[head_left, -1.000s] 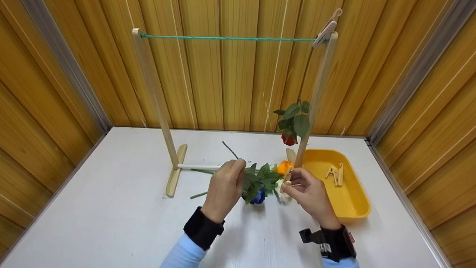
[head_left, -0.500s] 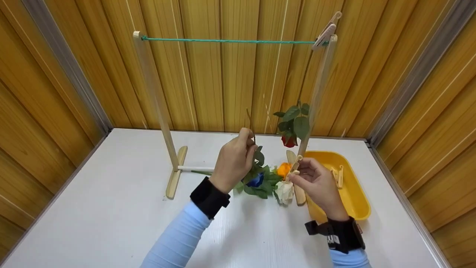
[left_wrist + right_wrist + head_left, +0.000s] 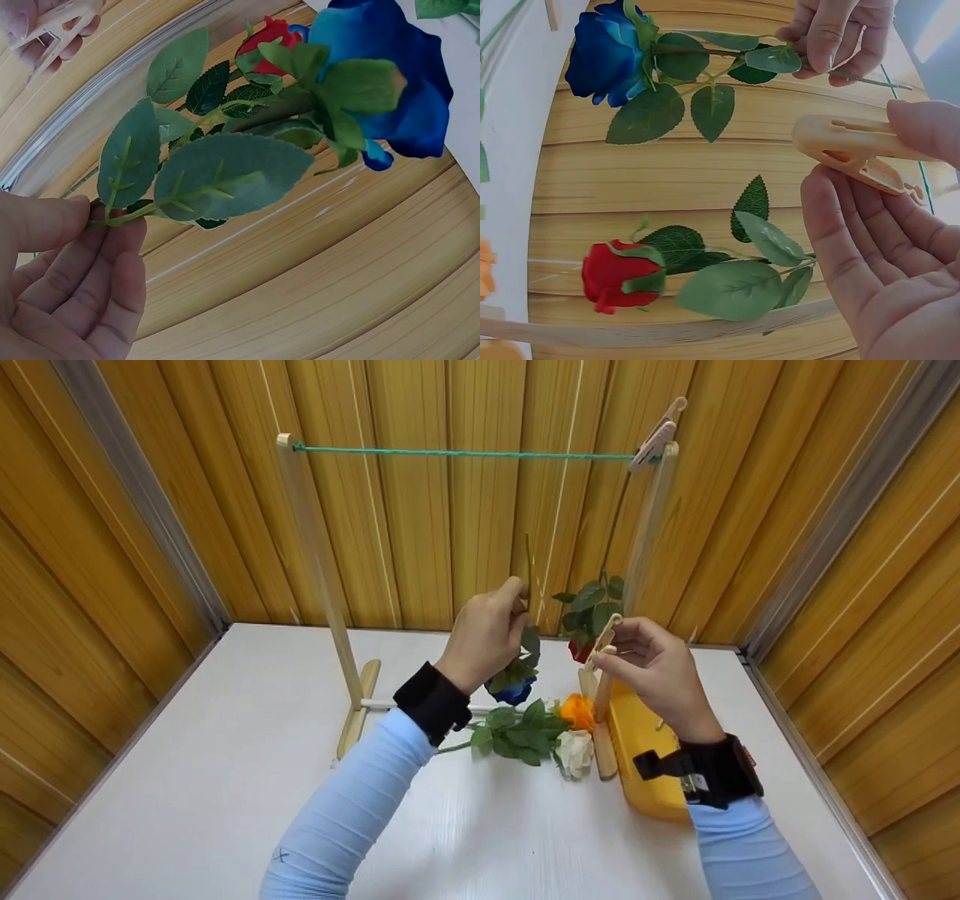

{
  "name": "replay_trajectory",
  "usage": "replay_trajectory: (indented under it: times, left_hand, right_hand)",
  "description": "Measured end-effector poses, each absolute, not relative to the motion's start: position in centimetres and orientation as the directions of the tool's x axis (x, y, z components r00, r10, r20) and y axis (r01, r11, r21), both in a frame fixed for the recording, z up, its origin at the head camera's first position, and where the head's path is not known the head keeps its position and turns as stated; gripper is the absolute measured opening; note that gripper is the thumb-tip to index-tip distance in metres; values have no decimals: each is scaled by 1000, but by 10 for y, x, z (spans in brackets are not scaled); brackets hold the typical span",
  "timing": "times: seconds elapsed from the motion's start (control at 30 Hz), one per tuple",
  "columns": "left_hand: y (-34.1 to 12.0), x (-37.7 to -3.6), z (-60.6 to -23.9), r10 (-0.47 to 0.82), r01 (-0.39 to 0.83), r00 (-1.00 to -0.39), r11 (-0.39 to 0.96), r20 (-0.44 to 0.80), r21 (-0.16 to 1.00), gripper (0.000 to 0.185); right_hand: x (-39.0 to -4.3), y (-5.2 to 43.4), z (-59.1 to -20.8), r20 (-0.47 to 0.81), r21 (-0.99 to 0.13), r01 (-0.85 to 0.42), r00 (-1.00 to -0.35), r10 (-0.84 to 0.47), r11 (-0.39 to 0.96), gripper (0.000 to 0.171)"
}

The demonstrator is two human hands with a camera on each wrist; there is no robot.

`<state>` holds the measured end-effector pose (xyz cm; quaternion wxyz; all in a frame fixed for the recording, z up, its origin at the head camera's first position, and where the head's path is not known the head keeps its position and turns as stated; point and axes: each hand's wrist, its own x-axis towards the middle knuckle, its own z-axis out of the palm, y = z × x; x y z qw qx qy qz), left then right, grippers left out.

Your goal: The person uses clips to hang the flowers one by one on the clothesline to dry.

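Observation:
My left hand (image 3: 487,634) pinches the stem of a blue rose (image 3: 390,75), which hangs bloom down above the table with its bare stem end pointing up. Thumb and fingers meet just by the leaves in the left wrist view. My right hand (image 3: 656,675) holds a pale beige clothespin (image 3: 855,150) between thumb and fingers, to the right of the blue rose. Behind it a red rose (image 3: 622,274) hangs upside down from the green cord (image 3: 450,453), fixed there by a pinkish clothespin (image 3: 654,444) at the right end.
The cord runs between two wooden posts (image 3: 319,562) on feet. An orange flower (image 3: 577,711) and a white rose (image 3: 575,754) lie on the white table (image 3: 187,780) near the right foot. A yellow tray (image 3: 637,787) stands at right, partly behind my right arm.
My left hand has lifted the blue rose off the other flowers, up and to the right, turning its stem upright. My right hand has risen with the clothespin.

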<state>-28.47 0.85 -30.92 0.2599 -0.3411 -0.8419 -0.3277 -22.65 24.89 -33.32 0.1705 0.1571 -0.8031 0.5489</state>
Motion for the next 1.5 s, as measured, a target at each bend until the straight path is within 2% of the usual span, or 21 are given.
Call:
replay_trajectory:
  times: [0.27,0.83,1.27,1.5]
  left_hand:
    - [16,-299,-290,430,736,-666,514,610,441,9]
    - [31,-318,-255,434,615,-788,518,437,594,11]
    - [44,-334,-241,402,550,-833,530,379,646,11]
    - [49,-341,-237,389,538,-842,540,374,648,14]
  right_hand:
    - [-248,253,-306,463,-822,-471,-880,-108,319,35]
    - [-281,238,-226,570,-730,-562,-814,-107,388,32]
    - [-301,231,-177,617,-677,-579,-783,-78,454,26]
    - [-309,229,-159,641,-674,-594,-766,-52,439,23]
